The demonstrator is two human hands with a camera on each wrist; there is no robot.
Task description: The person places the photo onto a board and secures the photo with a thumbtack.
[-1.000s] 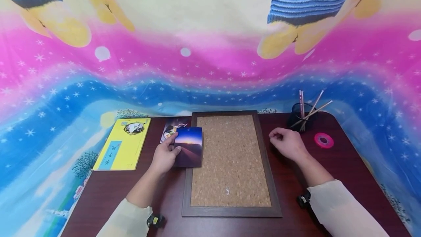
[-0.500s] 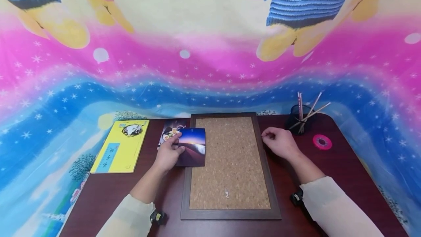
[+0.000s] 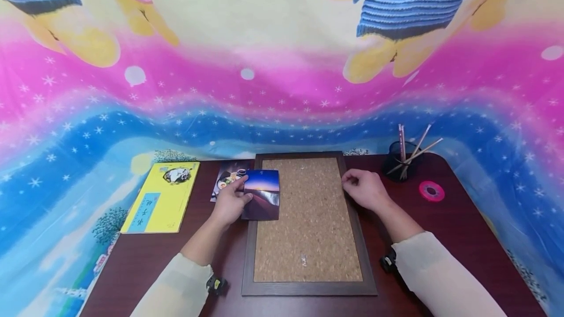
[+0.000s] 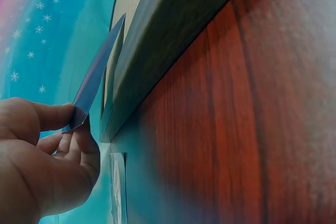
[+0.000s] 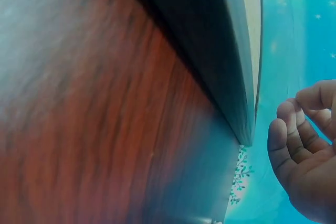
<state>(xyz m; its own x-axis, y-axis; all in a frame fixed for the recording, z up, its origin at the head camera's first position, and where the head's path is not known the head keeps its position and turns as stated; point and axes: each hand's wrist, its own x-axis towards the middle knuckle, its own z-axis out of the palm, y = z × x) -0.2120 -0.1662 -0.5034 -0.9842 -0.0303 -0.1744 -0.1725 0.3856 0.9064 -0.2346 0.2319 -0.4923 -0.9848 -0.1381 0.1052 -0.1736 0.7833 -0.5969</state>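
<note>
My left hand (image 3: pixel 230 204) pinches a photo card (image 3: pixel 262 197) of a blue dusk sky and dark ground between thumb and fingers. The card is lifted and tilted over the left side of a cork board (image 3: pixel 308 219) with a brown wooden frame. In the left wrist view, the card (image 4: pixel 97 74) is seen nearly edge-on beside the frame. My right hand (image 3: pixel 364 189) hovers by the frame's right edge, fingers curled and thumb and index fingertips close together. Whether something tiny sits between them cannot be made out. A food photo (image 3: pixel 224 180) lies partly behind the left hand.
A yellow booklet (image 3: pixel 163 209) lies at the left. At the back right stands a black mesh pen cup (image 3: pixel 396 163) with several pencils, and a pink round disc (image 3: pixel 431 191) lies before it. A small clear object (image 3: pixel 304 260) sits low on the cork.
My left hand has carried the dusk photo card a little to the right over the board. The right hand has moved left, from beside the pen cup to the frame's edge.
</note>
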